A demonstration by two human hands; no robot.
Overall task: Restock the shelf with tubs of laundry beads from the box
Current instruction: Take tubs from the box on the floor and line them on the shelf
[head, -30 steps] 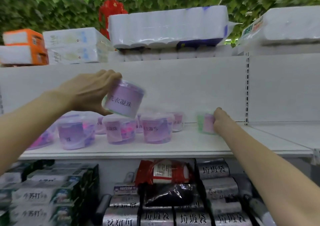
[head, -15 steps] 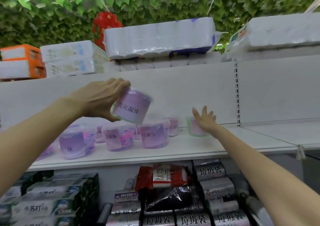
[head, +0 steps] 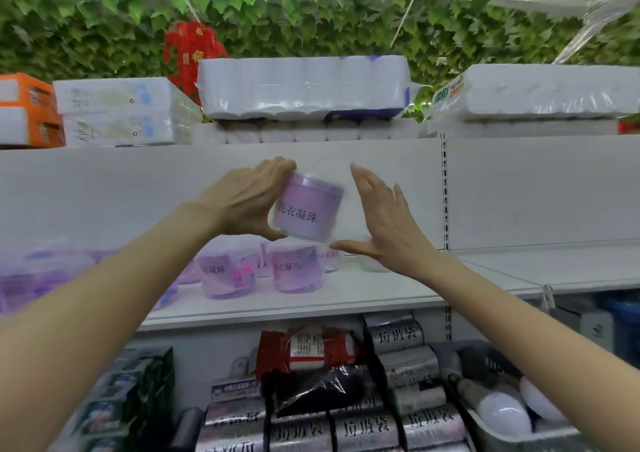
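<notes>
The left hand [head: 242, 202] is gripping a purple tub [head: 304, 213] of laundry beads, with fingers curled over its top rim and thumb under its base, and is holding it tilted in the air above the shelf [head: 363, 301]. The right hand [head: 384, 224] is hovering just right of the tub, fingers straight and spread. Its thumb tip is lying close to the tub's lower corner — contact cannot be told. Below, a row of purple tubs [head: 294, 269] is standing on the shelf, left of centre — blurred. Toilet-paper packs [head: 301, 87] are lying on top; silver rolls [head: 394, 337] are filling the shelf beneath.
</notes>
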